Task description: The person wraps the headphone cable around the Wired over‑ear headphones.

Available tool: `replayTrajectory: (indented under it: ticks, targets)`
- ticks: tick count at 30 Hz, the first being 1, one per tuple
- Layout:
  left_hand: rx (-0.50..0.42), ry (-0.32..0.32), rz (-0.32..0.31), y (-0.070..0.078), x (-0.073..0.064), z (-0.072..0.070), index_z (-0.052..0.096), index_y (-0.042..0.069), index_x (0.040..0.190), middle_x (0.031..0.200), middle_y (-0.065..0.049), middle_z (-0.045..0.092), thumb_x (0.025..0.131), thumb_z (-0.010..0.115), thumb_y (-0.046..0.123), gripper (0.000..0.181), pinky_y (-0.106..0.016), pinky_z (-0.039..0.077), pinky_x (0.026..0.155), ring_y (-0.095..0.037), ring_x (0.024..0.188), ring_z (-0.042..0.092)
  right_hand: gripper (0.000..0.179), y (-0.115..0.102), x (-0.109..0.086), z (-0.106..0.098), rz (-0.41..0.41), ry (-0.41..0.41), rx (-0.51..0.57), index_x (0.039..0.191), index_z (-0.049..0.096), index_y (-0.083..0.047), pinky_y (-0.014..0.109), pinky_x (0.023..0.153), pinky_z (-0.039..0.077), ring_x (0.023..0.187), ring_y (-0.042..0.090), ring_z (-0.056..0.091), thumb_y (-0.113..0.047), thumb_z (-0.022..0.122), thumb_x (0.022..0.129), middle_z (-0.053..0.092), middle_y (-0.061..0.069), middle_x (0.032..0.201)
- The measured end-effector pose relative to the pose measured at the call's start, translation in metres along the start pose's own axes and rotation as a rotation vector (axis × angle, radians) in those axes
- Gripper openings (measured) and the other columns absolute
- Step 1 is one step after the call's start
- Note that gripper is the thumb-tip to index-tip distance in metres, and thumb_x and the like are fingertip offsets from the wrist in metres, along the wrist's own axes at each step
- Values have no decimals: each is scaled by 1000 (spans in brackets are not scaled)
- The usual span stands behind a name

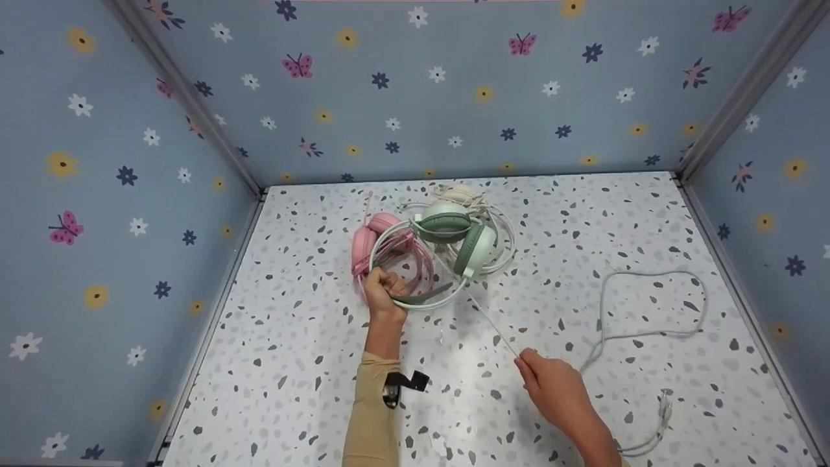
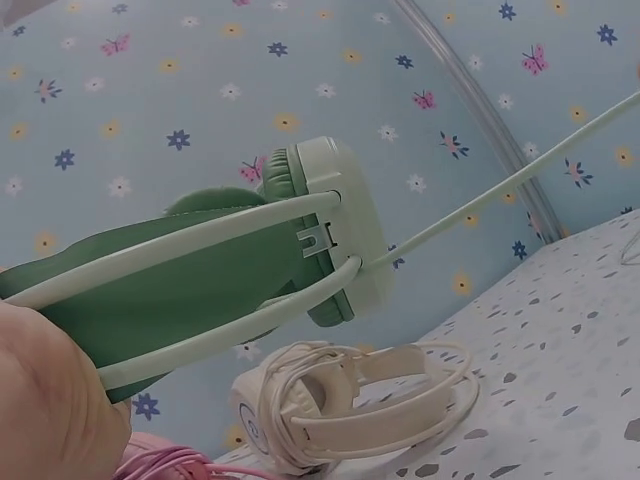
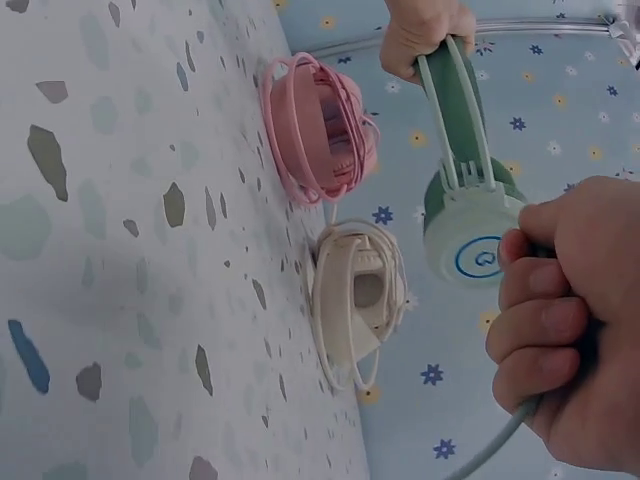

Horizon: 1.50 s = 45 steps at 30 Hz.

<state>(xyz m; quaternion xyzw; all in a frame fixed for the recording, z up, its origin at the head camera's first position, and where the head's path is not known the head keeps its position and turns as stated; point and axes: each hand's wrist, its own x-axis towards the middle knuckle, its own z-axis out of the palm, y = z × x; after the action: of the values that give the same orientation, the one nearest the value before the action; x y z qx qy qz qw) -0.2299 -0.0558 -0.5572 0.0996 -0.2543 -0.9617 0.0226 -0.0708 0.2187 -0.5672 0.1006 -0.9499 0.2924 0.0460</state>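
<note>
Green and white headphones are held up off the table by my left hand, whose fingers curl round the headband. In the left wrist view the headband's green pad runs between two pale rails to an ear cup. My right hand grips the headphones' thin pale cable, stretched straight from the ear cup. In the right wrist view the fingers wrap the cable below the round cup with a blue ring mark. Past the right fist the cable lies loose on the table.
Pink headphones with a bundled cable lie behind my left hand. Cream headphones, their cable wound round them, sit farther back. The loose cable loops over the speckled table at right. Patterned walls enclose the back and sides.
</note>
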Motion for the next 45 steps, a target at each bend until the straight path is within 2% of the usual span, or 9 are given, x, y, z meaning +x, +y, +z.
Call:
replayTrajectory:
  ticks: [4, 10, 17, 20, 22, 25, 31, 39, 45]
  targets:
    - [56, 52, 37, 5, 3, -6, 22, 14, 56, 47, 9, 26, 85, 31, 3, 33, -18, 23, 37, -2, 36, 28, 31, -2, -15, -17, -14, -29, -4, 72, 44, -27, 22, 44, 31, 44, 0, 32, -22, 60, 97, 33, -20, 53]
    - [123, 30, 88, 7, 6, -7, 26, 14, 55, 46, 8, 27, 82, 35, 1, 31, -20, 18, 38, -2, 34, 29, 37, -12, -18, -48, -181, 104, -61, 68, 44, -28, 18, 42, 27, 44, -4, 28, -12, 71, 88, 27, -22, 53]
    - [195, -6, 96, 6, 8, -1, 30, 15, 56, 49, 7, 27, 82, 36, -1, 31, -20, 20, 37, -3, 37, 29, 14, -25, 13, -85, -493, 318, -205, 85, 70, -12, 21, 41, 40, 46, 3, 48, -2, 76, 78, 58, -8, 62]
    - [254, -21, 60, 6, 7, -1, 29, 15, 55, 49, 7, 26, 82, 37, -1, 32, -20, 20, 36, -4, 37, 28, 4, -27, 32, -98, -607, 381, -264, 87, 72, -11, 21, 37, 34, 43, 4, 39, -10, 69, 86, 54, -6, 59]
    - [302, -50, 27, 4, 5, 0, 30, 16, 54, 49, 7, 26, 81, 37, 0, 33, -19, 21, 36, -3, 37, 27, 15, -29, 45, -106, -678, 412, -301, 86, 71, -11, 19, 36, 27, 43, 3, 27, -19, 61, 94, 44, -6, 55]
    - [392, -138, -9, 1, 2, 3, 31, 15, 54, 49, 7, 27, 81, 38, 0, 32, -18, 22, 36, -3, 38, 26, 28, -31, 66, -120, -777, 464, -329, 81, 69, -12, 18, 36, 23, 44, 3, 23, -30, 56, 98, 38, -6, 54]
    - [499, -359, -142, -5, -8, 5, 32, 12, 64, 48, 8, 28, 77, 40, -1, 21, -19, 24, 35, -4, 38, 25, 40, -36, 111, -145, -931, 540, -320, 64, 56, -11, 23, 34, 25, 39, 8, 30, -40, 65, 90, 39, -3, 52]
    - [317, -699, -471, -2, -18, 6, 36, 13, 77, 53, 8, 20, 77, 35, 1, 12, -16, 19, 37, -2, 41, 18, 30, -25, 166, -146, -901, 338, -329, 70, 61, -10, 30, 39, 36, 44, 15, 43, -32, 76, 84, 47, 0, 57]
    - [264, -934, -505, 3, -15, 9, 25, 16, 67, 52, 5, 18, 73, 38, -2, 23, -19, 16, 37, -6, 39, 14, 55, 1, 194, -134, -781, 147, -134, 58, 37, -19, 27, 45, 23, 45, 5, 22, -45, 84, 70, 24, -10, 53]
